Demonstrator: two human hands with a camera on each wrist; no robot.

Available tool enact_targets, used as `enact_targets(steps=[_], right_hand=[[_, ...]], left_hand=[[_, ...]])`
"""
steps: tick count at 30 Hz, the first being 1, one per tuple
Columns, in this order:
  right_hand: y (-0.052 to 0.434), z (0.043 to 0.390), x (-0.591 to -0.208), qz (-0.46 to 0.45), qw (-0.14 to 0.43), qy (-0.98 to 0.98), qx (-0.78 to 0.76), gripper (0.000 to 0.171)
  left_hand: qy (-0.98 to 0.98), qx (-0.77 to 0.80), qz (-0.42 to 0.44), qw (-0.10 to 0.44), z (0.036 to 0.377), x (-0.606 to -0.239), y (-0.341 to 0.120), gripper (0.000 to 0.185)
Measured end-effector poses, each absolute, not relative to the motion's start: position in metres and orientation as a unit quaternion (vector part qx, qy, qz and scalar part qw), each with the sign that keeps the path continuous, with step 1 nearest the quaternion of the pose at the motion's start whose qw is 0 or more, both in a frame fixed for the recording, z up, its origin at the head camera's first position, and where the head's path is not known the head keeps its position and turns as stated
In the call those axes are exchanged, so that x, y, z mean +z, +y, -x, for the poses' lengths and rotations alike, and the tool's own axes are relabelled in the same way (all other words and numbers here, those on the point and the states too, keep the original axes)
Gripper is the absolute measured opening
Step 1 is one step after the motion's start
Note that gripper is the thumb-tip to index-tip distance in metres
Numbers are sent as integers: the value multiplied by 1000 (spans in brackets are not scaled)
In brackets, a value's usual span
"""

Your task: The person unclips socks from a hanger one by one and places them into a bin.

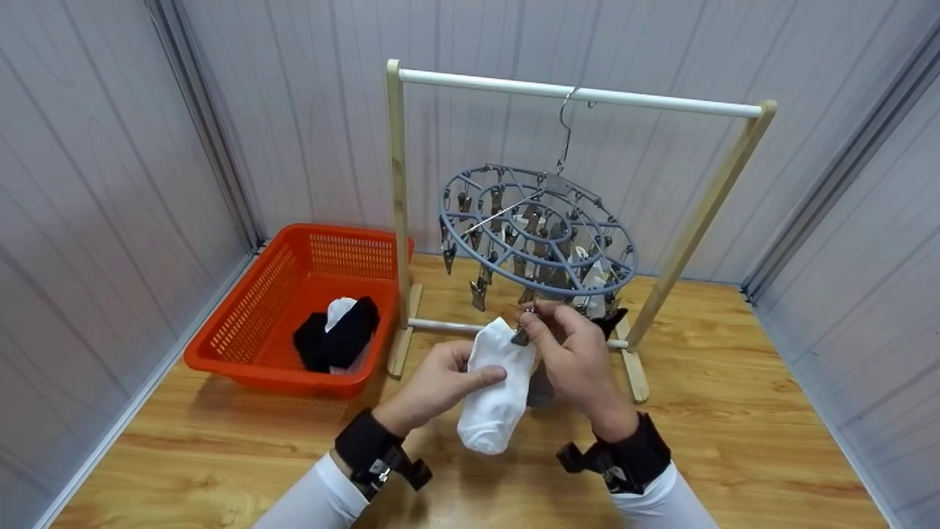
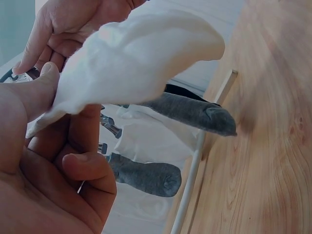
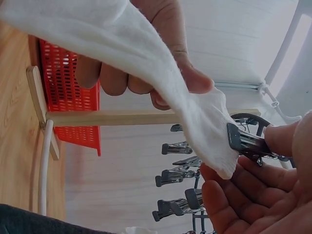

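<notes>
L hand (image 1: 440, 382) grips white sock (image 1: 496, 389) mid-body, thumb on top. R hand (image 1: 576, 356) pinches a metal clip (image 1: 523, 332) w/ fingertips; clip bites sock's top edge. Sock hangs just under front rim of round grey peg hanger (image 1: 540, 231), above the wood floor (image 1: 734, 426). Hanger hooks on wooden rack (image 1: 580, 94); grey socks already clipped behind. Orange basket (image 1: 294, 308) to the left, near rack's post, black & white socks inside. Open floor to the right.

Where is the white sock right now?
In the head view the white sock hangs centre-front, held by the left hand, its top at a clip the right hand pinches.
</notes>
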State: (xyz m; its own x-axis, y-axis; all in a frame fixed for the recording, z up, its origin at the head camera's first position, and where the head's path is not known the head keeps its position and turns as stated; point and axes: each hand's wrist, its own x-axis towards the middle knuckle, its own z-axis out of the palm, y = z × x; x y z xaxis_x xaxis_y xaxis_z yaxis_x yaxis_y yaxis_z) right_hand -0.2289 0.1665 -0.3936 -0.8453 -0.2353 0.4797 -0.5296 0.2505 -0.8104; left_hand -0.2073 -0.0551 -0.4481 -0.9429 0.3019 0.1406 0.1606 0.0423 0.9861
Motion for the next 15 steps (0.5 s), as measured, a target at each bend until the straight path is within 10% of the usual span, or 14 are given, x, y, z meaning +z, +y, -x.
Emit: enact_targets(steps=[15], right_hand=[[166,226,-391,-220,115,-754,608,15]], left_hand=[[720,672,-166,48,207,-447,-56,24]])
